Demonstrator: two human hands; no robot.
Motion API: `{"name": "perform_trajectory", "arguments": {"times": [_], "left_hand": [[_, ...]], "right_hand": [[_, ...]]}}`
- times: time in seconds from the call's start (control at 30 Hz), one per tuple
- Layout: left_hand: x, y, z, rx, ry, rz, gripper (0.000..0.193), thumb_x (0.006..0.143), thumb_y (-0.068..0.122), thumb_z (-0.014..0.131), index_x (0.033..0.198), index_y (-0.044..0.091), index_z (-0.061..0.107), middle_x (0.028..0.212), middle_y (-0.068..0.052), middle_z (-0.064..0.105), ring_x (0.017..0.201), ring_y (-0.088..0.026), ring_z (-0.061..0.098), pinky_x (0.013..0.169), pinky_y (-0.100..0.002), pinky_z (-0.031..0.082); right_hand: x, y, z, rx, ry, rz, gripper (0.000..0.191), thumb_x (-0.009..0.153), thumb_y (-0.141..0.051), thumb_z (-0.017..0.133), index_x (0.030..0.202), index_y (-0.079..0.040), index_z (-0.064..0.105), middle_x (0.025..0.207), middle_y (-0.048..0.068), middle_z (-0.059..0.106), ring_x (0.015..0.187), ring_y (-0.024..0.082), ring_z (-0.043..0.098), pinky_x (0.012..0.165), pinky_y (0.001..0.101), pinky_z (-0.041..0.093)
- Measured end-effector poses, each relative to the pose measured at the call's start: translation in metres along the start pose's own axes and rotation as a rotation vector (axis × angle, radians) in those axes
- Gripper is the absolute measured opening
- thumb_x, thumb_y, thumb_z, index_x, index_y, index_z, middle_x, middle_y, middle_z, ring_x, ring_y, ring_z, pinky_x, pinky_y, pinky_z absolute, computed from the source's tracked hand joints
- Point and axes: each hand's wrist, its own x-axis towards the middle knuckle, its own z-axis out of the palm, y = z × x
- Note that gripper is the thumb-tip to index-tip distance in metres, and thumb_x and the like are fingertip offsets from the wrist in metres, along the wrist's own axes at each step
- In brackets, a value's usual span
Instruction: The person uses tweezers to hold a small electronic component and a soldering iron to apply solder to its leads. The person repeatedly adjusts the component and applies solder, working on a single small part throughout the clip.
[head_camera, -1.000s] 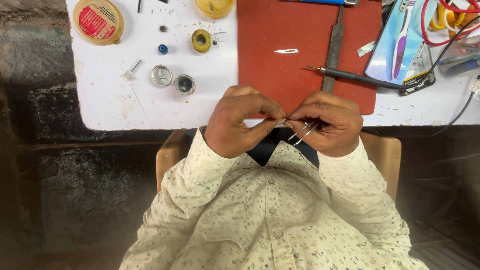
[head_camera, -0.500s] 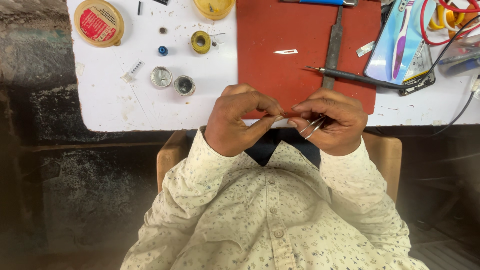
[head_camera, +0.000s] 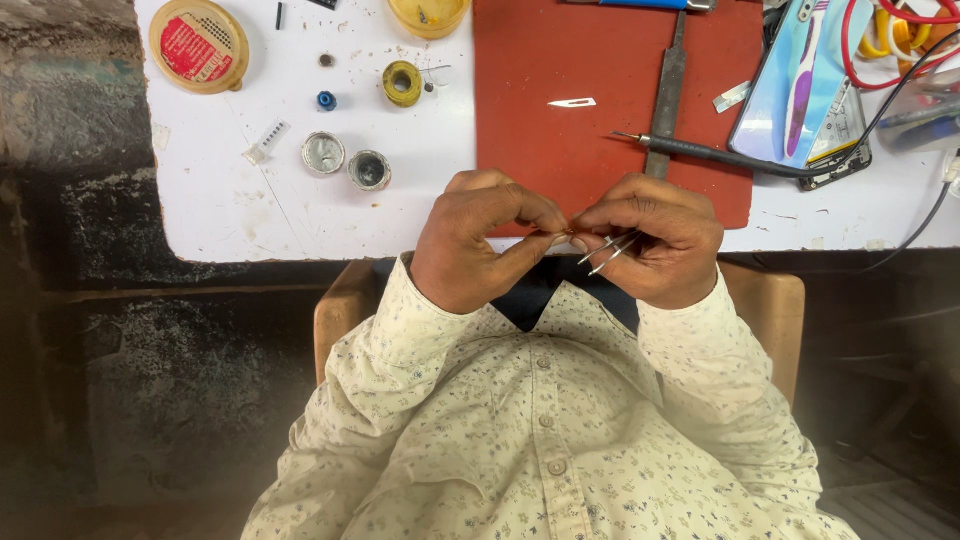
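Two surfaces up top: white desk (head_camera: 250, 215), scuffed and speckled, with a red work mat (head_camera: 540, 160) laid over its middle. On the bare white part, a round yellow tin with a red label (head_camera: 199, 45), a small solder spool (head_camera: 402, 84), a blue cap (head_camera: 327, 100) and two little open metal tins (head_camera: 346, 163). On the mat, a loose scalpel blade (head_camera: 572, 102), a flat metal file (head_camera: 668, 85) and a slim soldering iron (head_camera: 720, 155) lying across it. Off to the far side, a toothbrush (head_camera: 803, 75) on a phone-like slab. Below the desk edge, dark worn floor and a wooden chair back.

Left hand (head_camera: 480, 245) closed in a pinch, thumb and forefinger tips meeting the right hand (head_camera: 655, 240); right hand curled around metal tweezers (head_camera: 605, 250), tips slanting down toward the shirt. Between the pinching fingertips, perhaps a tiny part, too small to make out.

Against half a second ago: both hands in nearly the same spot, tweezers at much the same slant, desk items unmoved.
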Motion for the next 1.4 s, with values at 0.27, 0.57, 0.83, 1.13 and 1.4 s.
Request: {"name": "perform_trajectory", "arguments": {"times": [0.27, 0.57, 0.83, 1.13, 1.4], "left_hand": [[0.0, 0.001, 0.0, -0.013, 0.002, 0.014, 0.017, 0.083, 0.003, 0.084, 0.093, 0.01, 0.073, 0.091, 0.0, 0.076, 0.085, -0.014, 0.07, 0.08, -0.031, 0.055], [0.0, 0.002, 0.0, -0.005, -0.005, 0.014, 0.017, 0.082, 0.001, 0.083, 0.093, 0.009, 0.073, 0.091, -0.001, 0.075, 0.083, -0.015, 0.068, 0.078, -0.031, 0.054], [0.001, 0.0, 0.001, -0.034, -0.002, 0.014, 0.016, 0.083, 0.002, 0.083, 0.092, 0.009, 0.073, 0.09, 0.0, 0.076, 0.083, -0.015, 0.069, 0.077, -0.03, 0.055], [-0.001, 0.0, 0.003, -0.006, 0.033, -0.039, 0.014, 0.082, 0.003, 0.083, 0.091, 0.009, 0.074, 0.092, -0.002, 0.077, 0.085, -0.016, 0.07, 0.083, -0.032, 0.055], [0.0, -0.002, 0.006, -0.029, 0.035, -0.063, 0.014, 0.083, 0.004, 0.083, 0.092, 0.009, 0.073, 0.094, -0.001, 0.077, 0.086, -0.015, 0.071, 0.084, -0.031, 0.055]], "right_hand": [[-0.001, 0.0, -0.002, -0.026, -0.013, 0.01, 0.013, 0.085, 0.004, 0.081, 0.095, 0.003, 0.074, 0.085, 0.01, 0.068, 0.067, 0.01, 0.065, 0.053, 0.0198, 0.047], [-0.002, 0.004, -0.002, -0.004, -0.01, -0.021, 0.012, 0.086, 0.001, 0.082, 0.094, 0.003, 0.073, 0.084, 0.009, 0.068, 0.067, 0.009, 0.065, 0.053, 0.0195, 0.048], [-0.002, 0.005, -0.001, 0.004, 0.001, -0.021, 0.011, 0.088, 0.001, 0.081, 0.094, 0.004, 0.073, 0.085, 0.01, 0.069, 0.07, 0.011, 0.068, 0.056, 0.0196, 0.053], [-0.008, 0.006, -0.004, 0.012, 0.052, 0.056, 0.016, 0.087, 0.001, 0.082, 0.1, 0.004, 0.072, 0.087, 0.009, 0.069, 0.072, 0.01, 0.067, 0.059, 0.0198, 0.052], [-0.015, 0.009, -0.004, 0.068, 0.083, 0.085, 0.018, 0.086, 0.0, 0.082, 0.102, 0.002, 0.073, 0.085, 0.008, 0.068, 0.065, 0.006, 0.06, 0.054, 0.0179, 0.043]]}}
